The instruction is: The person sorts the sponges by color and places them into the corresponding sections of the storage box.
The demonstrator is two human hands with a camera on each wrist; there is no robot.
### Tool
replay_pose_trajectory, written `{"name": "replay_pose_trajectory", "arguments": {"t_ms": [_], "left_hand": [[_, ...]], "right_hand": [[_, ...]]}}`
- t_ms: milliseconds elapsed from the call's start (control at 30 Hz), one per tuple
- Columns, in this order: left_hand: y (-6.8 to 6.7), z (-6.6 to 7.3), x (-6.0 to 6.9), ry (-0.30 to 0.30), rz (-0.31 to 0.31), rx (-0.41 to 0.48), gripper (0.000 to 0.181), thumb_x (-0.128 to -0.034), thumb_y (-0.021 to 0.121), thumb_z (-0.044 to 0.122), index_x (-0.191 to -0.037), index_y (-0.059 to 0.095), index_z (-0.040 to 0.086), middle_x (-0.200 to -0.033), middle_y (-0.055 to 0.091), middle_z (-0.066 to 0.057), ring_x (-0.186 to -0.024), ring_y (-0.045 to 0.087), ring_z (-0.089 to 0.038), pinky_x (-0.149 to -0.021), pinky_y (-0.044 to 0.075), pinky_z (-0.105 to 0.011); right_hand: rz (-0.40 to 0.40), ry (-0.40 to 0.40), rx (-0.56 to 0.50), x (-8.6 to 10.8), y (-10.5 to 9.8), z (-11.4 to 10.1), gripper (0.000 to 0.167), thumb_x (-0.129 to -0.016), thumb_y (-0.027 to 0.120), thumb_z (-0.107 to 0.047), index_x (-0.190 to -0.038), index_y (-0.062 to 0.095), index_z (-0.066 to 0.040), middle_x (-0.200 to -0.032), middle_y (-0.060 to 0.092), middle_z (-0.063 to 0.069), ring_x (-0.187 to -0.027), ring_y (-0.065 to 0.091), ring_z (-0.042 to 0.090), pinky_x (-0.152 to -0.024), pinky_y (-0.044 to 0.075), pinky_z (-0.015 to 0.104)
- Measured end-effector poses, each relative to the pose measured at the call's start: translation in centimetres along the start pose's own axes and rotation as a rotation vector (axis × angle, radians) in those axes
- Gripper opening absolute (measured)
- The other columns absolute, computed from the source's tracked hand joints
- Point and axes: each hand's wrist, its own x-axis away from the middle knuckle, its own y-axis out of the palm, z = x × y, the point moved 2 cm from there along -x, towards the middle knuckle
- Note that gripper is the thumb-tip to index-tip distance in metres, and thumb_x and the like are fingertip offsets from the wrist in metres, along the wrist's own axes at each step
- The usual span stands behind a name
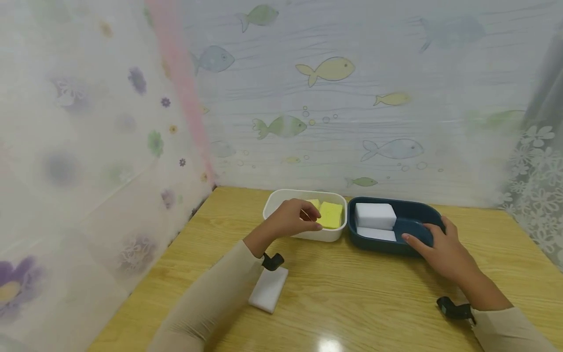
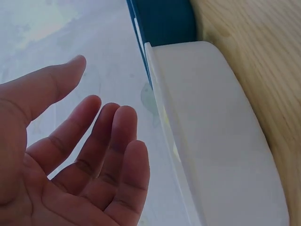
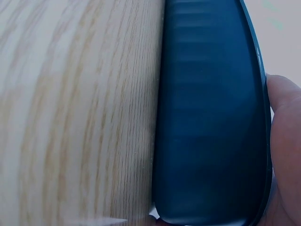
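Observation:
My left hand (image 1: 293, 217) hovers at the white container (image 1: 303, 235), over its front rim. In the left wrist view its fingers are loosely bent and apart from the thumb, with nothing between them. Yellow sponges (image 1: 331, 215) lie inside that container, partly hidden by the hand. My right hand (image 1: 448, 252) holds the right end of the dark blue container (image 1: 374, 244), its thumb over the front rim and other fingers at the right end. White sponge blocks (image 1: 376, 215) sit in that container's left part, one upright-looking block behind a lower flat one.
A separate white sponge (image 1: 269, 289) lies on the wooden table (image 1: 343, 293) beneath my left forearm. The two containers stand side by side, close together. Behind them hangs a fish-print curtain (image 1: 281, 161); a flowered sheet (image 1: 88, 161) borders the left side.

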Motion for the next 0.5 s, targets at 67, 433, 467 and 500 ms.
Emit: {"name": "replay_pose_trajectory", "arguments": {"t_ms": [67, 433, 467, 500], "left_hand": [[-0.3, -0.6, 0.8, -0.002, -0.008, -0.005, 0.031, -0.0892, 0.083, 0.035, -0.11, 0.077, 0.013, -0.1, 0.073, 0.009, -0.091, 0.069, -0.008, -0.084, 0.056, -0.028], [-1.4, -3.1, 5.5, -0.024, -0.166, 0.075, 0.038, -0.0895, 0.083, 0.036, -0.117, 0.075, 0.01, -0.111, 0.074, 0.0, -0.101, 0.071, -0.012, -0.088, 0.058, -0.032], [-1.5, -3.3, 5.8, -0.027, -0.181, 0.08, 0.039, -0.0894, 0.083, 0.036, -0.117, 0.075, 0.009, -0.112, 0.074, -0.002, -0.102, 0.072, -0.013, -0.088, 0.058, -0.032], [-1.5, -3.4, 6.1, -0.031, -0.194, 0.083, 0.04, -0.0893, 0.083, 0.036, -0.118, 0.075, 0.009, -0.113, 0.074, -0.004, -0.102, 0.072, -0.014, -0.089, 0.058, -0.032]], "right_hand": [[0.001, -0.002, -0.004, 0.0, 0.0, 0.0, 0.099, -0.102, 0.044, -0.068, -0.154, 0.028, 0.015, -0.161, -0.018, 0.042, -0.129, 0.032, 0.074, -0.085, 0.043, 0.078], [-0.002, 0.005, -0.008, -0.1, 0.0, 0.2, 0.101, -0.102, 0.044, -0.069, -0.155, 0.027, 0.015, -0.161, -0.019, 0.042, -0.129, 0.031, 0.074, -0.085, 0.043, 0.078], [-0.002, 0.005, -0.009, -0.1, 0.0, 0.2, 0.101, -0.102, 0.044, -0.069, -0.155, 0.027, 0.015, -0.161, -0.019, 0.042, -0.129, 0.03, 0.074, -0.086, 0.042, 0.078], [-0.002, 0.005, -0.009, -0.2, 0.0, 0.3, 0.101, -0.102, 0.044, -0.069, -0.155, 0.027, 0.015, -0.162, -0.019, 0.042, -0.13, 0.03, 0.074, -0.086, 0.042, 0.078]]}}
